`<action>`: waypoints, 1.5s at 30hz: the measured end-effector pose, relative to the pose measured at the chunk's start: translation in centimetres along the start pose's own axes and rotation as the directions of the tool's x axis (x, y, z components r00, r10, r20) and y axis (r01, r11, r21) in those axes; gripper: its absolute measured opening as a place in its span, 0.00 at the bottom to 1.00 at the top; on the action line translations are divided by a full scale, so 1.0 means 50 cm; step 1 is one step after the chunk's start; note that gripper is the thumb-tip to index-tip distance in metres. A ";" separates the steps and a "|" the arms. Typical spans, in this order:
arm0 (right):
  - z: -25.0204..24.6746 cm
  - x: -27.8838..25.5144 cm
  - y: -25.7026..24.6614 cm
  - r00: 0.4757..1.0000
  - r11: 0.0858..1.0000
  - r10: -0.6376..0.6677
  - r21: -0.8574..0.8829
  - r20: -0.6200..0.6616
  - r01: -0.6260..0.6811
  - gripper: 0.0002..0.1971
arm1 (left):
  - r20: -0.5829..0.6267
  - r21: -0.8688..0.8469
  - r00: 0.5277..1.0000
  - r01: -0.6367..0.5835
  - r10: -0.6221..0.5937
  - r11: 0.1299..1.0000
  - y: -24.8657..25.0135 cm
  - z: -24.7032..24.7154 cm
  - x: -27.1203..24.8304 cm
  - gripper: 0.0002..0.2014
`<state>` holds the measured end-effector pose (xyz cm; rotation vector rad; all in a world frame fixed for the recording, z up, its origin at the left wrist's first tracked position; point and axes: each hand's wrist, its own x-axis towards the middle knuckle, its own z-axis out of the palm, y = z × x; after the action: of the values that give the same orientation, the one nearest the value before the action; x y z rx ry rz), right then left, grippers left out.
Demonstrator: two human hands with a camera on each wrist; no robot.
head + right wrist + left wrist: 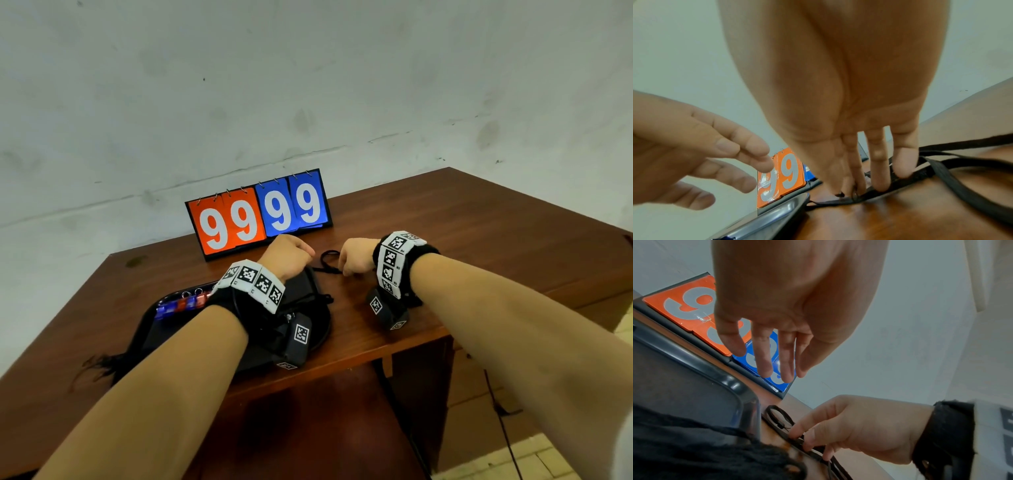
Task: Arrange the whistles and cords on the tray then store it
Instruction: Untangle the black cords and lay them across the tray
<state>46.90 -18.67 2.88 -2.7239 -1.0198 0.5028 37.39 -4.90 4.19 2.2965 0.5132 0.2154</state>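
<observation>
While right grip [849, 431] pinches black flat cord [937, 172] on brown wooden desk [479, 233], left grip [789, 305] spread loosely above black plastic tray [701, 365], orange-and-blue flip scoreboard [258, 214] behind.

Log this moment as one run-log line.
right hand pinches cord on table | left hand open, empty | whistles on tray

Flip scoreboard [259, 212]: white "99" on orange cards, white "99" on blue cards.
</observation>
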 end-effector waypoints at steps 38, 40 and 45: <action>0.002 -0.126 -0.047 0.930 0.572 -0.252 0.733 -0.268 0.367 0.15 | -0.173 -0.278 0.969 -0.219 0.176 0.935 0.051 -0.008 -0.091 0.02; 0.004 -0.126 -0.058 0.920 0.508 -0.259 0.769 -0.293 0.388 0.14 | -0.197 -0.308 0.966 -0.225 0.169 0.925 0.048 -0.023 -0.099 0.02; -0.007 -0.142 -0.082 0.892 0.608 -0.236 0.657 -0.386 0.445 0.09 | -0.234 -0.318 0.960 -0.226 0.155 0.921 0.030 -0.057 -0.118 0.02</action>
<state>39.53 -20.35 6.13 -1.7523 -0.9592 0.3554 31.60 -6.51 7.28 1.9889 0.3199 0.5966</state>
